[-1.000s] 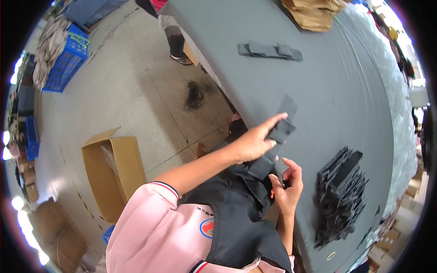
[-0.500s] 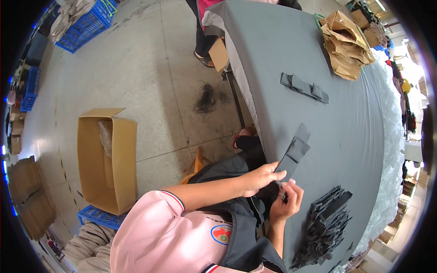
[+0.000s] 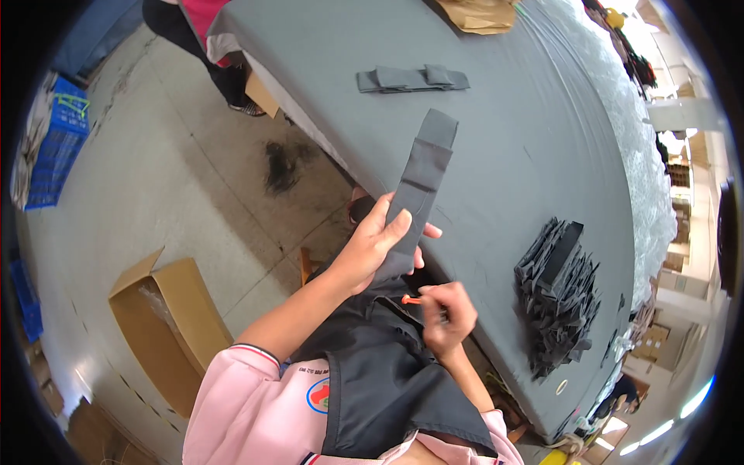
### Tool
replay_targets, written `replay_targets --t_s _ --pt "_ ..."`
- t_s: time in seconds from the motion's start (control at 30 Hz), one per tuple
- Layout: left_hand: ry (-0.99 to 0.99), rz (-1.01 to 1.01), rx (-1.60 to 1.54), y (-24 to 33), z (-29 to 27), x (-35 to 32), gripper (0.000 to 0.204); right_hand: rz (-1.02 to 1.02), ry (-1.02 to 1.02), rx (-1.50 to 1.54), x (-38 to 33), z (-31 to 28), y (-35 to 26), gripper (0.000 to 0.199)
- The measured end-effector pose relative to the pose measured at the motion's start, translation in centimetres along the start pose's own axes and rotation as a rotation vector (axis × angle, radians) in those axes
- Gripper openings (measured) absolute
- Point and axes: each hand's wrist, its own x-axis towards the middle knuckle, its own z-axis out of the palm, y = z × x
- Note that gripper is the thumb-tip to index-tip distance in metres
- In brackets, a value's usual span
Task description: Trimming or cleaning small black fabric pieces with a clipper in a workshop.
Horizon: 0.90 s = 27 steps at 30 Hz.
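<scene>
My left hand (image 3: 377,246) grips a long dark grey fabric strap (image 3: 418,190) by its lower end, and the strap points up and away over the grey table (image 3: 504,139). My right hand (image 3: 447,314) is closed below it, near my black apron, around a small tool with an orange tip (image 3: 410,299). A heap of the same dark straps (image 3: 559,291) lies on the table to my right. One folded strap piece (image 3: 412,79) rests flat farther up the table.
An open cardboard box (image 3: 167,325) stands on the concrete floor at my left. Blue crates (image 3: 50,151) sit at the far left. Another person's legs (image 3: 209,46) stand by the table's far corner. Brown paper bags (image 3: 480,14) lie at the table's far end.
The strap has been pulled out longer and raised upright in my left hand. My right hand dropped away from it toward the apron, holding the small tool.
</scene>
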Motion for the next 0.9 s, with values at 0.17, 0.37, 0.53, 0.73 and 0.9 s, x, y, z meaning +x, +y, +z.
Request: replay_targets --t_s 0.17,0.37,0.53,0.73,0.9 --pt "-0.105 -0.047 0.191 0.1 0.2 -0.6 0.081 0.515 0.129 0.37 3.9 -0.7 0.7 0.024" --pt "-0.13 0.166 0.519 -3.0 0.1 0.3 0.093 0.341 -0.038 0.035 4.3 0.4 3.2 0.011" --pt "-0.034 0.07 0.281 -3.0 0.9 -0.3 0.086 0.493 0.064 0.352 3.8 0.0 2.8 0.011" --pt "-0.047 0.038 0.279 -4.1 1.4 0.0 0.078 0.65 0.18 0.499 3.2 -0.3 2.6 0.008" --pt "0.033 0.116 0.475 -6.0 2.1 1.3 0.073 0.481 0.295 0.316 2.7 0.1 3.2 0.008"
